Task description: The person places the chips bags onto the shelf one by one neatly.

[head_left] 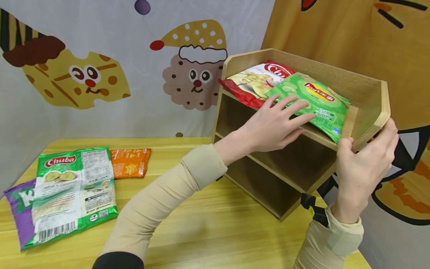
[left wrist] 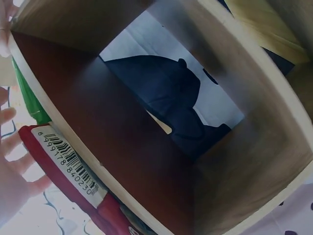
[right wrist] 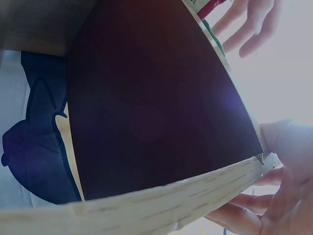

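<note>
On the top tier of a wooden shelf (head_left: 292,183) lie a red and cream chip bag (head_left: 256,80) and a green chip bag (head_left: 312,99) that overlaps it. My left hand (head_left: 273,125) reaches over the front edge, its spread fingers resting on the green bag. My right hand (head_left: 366,164) grips the shelf's right side panel near the front corner, thumb in front and fingers behind. In the left wrist view the red bag (left wrist: 73,171) shows its barcode at the shelf's edge.
At the table's left, a green and white Chuba bag (head_left: 74,190) lies over a purple bag (head_left: 21,209), with a small orange bag (head_left: 130,163) behind them. The shelf's lower compartments hold nothing visible. A patterned curtain (head_left: 144,74) hangs behind the table (head_left: 201,228).
</note>
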A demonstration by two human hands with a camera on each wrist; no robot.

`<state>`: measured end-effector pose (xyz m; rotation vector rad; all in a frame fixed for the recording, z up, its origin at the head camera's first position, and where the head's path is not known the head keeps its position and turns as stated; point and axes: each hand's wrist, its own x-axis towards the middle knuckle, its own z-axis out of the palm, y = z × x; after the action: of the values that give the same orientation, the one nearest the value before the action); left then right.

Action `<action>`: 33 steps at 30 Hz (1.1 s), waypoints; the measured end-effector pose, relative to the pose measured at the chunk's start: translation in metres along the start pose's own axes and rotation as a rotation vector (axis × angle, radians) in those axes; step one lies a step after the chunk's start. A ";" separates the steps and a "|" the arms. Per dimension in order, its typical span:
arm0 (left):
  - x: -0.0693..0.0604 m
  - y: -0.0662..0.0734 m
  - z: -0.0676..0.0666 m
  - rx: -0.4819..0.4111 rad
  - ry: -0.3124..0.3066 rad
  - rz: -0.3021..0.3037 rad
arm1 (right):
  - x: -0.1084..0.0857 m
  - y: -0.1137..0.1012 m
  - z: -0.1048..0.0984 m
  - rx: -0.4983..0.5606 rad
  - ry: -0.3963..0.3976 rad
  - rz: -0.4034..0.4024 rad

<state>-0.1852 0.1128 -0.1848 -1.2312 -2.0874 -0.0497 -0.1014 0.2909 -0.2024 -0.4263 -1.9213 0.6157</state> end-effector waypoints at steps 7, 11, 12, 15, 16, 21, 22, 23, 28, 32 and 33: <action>-0.041 -0.006 0.000 -0.050 0.252 0.012 | -0.002 -0.002 0.001 -0.009 0.009 -0.002; -0.071 -0.012 0.006 -0.054 0.357 0.005 | -0.002 -0.002 0.001 -0.013 0.014 0.001; -0.079 -0.015 0.008 -0.050 0.375 0.001 | -0.002 -0.002 0.001 -0.014 0.016 0.004; -0.105 -0.022 0.017 -0.053 0.411 -0.026 | -0.002 -0.002 0.001 -0.019 0.016 0.009; -0.115 -0.025 0.020 -0.055 0.412 -0.044 | -0.003 -0.002 0.001 -0.021 0.016 0.010; -0.166 -0.038 0.032 -0.073 0.249 -0.234 | -0.004 -0.003 0.001 -0.026 0.013 0.025; -0.177 -0.040 0.033 -0.082 0.192 -0.289 | -0.004 -0.002 0.001 -0.027 0.014 0.022; -0.188 -0.043 0.035 -0.090 0.132 -0.348 | -0.004 -0.003 0.001 -0.025 0.015 0.018; -0.243 -0.060 0.043 -0.097 -0.099 -0.610 | -0.002 -0.002 0.002 -0.008 0.032 -0.008; -0.288 -0.070 0.047 -0.103 -0.245 -0.770 | -0.002 -0.002 0.003 -0.008 0.032 -0.005; -0.299 -0.072 0.047 -0.110 -0.283 -0.809 | -0.003 -0.001 0.003 -0.008 0.031 -0.004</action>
<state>-0.1779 -0.1345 -0.3732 -0.3892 -2.7360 -0.3765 -0.1031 0.2877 -0.2044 -0.4348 -1.8953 0.5962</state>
